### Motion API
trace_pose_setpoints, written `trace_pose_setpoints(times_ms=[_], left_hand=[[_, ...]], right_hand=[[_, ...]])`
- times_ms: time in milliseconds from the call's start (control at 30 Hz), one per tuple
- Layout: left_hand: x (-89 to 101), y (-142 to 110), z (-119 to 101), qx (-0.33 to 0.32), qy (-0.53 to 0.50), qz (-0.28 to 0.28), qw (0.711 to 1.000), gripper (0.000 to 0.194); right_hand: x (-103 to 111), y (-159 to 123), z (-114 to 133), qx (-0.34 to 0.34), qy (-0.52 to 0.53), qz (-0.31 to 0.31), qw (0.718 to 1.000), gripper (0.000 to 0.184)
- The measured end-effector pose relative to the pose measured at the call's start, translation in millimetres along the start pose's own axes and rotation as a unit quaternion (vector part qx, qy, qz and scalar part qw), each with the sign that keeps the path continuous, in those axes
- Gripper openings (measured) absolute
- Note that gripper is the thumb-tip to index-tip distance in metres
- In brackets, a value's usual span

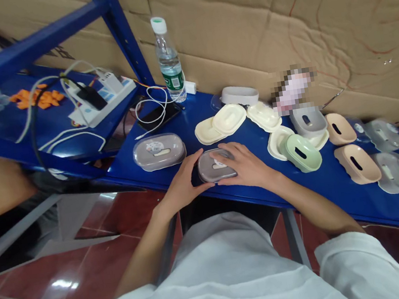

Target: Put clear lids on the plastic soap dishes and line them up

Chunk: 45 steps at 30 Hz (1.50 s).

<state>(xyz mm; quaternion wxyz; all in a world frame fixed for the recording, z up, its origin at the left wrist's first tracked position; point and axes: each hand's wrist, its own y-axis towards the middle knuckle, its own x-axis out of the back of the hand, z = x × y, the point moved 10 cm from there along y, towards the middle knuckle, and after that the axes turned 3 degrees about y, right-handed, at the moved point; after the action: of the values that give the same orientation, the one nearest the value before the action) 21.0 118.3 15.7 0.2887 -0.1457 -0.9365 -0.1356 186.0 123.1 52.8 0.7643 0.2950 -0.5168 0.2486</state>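
you press your left hand [184,182] and right hand [245,165] around the grey lidded soap box [215,165] clasped between your fingers on the blue table [250,137], likely closing it, so next seat the lid evenly.

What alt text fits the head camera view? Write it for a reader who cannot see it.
Both hands, left hand and right hand, clasp a grey lidded soap box on a blue shelf. Another finished grey soap box lies left of it; loose cream, green and peach box parts, a water bottle and a phone sit behind.
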Motion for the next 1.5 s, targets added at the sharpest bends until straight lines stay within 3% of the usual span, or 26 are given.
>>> trace_pose_setpoints(times_ms=[133, 200, 267, 400, 500, 567, 667, 767, 900, 967, 1033, 1133, 1200, 1333, 1500], left_hand=[[-6.5, -0.4, -11.8, -0.04, 0.063, 0.036, 0.997, 0.079], [-9.9, -1.1, -12.1, -0.041, 0.089, 0.044, 0.994, 0.071], [-11.6, -2.2, -11.9, -0.044, 0.109, 0.033, 0.992, 0.068], [-2.7, -3.9, -22.0, -0.076, 0.134, -0.046, 0.987, 0.067], [27.9, 4.9, -34.3, -0.079, 0.156, -0.134, 0.975, 0.066], [54.8, 23.6, -40.7, -0.065, 0.177, -0.169, 0.967, 0.069], [88.5, 71.6, -44.9, -0.046, 0.222, -0.179, 0.957, 0.072], [98.9, 127.7, -30.0, 0.014, 0.276, -0.146, 0.95, 0.075], [79.2, 176.5, 1.6, 0.079, 0.298, -0.066, 0.949, 0.089], [68.9, 183.3, 8.0, 0.083, 0.3, -0.052, 0.949, 0.094], [60.9, 179.4, -0.7, 0.052, 0.317, -0.068, 0.944, 0.091], [40.5, 157.4, -32.9, -0.026, 0.364, -0.091, 0.926, 0.062], [13.5, 139.3, -45.5, -0.041, 0.39, -0.038, 0.919, 0.049], [-28.4, 99.9, -49.2, -0.02, 0.415, 0.038, 0.909, 0.057], [-42.2, 49.7, -51.2, -0.101, 0.352, -0.004, 0.93, 0.041]], right_hand=[[-4.0, -5.7, -5.7, 0.005, 0.069, -0.021, 0.997, 0.089], [3.0, -11.4, -9.3, 0.018, 0.125, -0.046, 0.991, 0.096], [14.1, -19.0, -20.5, 0.007, 0.167, -0.086, 0.982, 0.091], [30.0, -35.4, -60.3, -0.09, 0.196, -0.19, 0.958, 0.073], [30.3, -40.7, -78.6, -0.136, 0.209, -0.237, 0.939, 0.063], [27.6, -38.2, -77.9, -0.135, 0.193, -0.231, 0.944, 0.06], [21.8, -30.4, -64.5, -0.108, 0.138, -0.178, 0.968, 0.057], [17.5, -25.3, -50.6, -0.08, 0.09, -0.132, 0.984, 0.053], [15.4, -23.9, -45.8, -0.073, 0.057, -0.109, 0.99, 0.051], [14.9, -24.6, -47.7, -0.075, 0.049, -0.103, 0.991, 0.05], [14.3, -25.6, -50.5, -0.08, 0.041, -0.099, 0.991, 0.05], [12.7, -26.2, -53.2, -0.086, 0.025, -0.092, 0.992, 0.049], [12.8, -25.9, -53.6, -0.089, 0.013, -0.092, 0.992, 0.048], [16.5, -26.0, -54.8, -0.098, -0.021, -0.098, 0.99, 0.052], [14.7, -26.3, -57.4, -0.096, -0.076, -0.079, 0.989, 0.056]])
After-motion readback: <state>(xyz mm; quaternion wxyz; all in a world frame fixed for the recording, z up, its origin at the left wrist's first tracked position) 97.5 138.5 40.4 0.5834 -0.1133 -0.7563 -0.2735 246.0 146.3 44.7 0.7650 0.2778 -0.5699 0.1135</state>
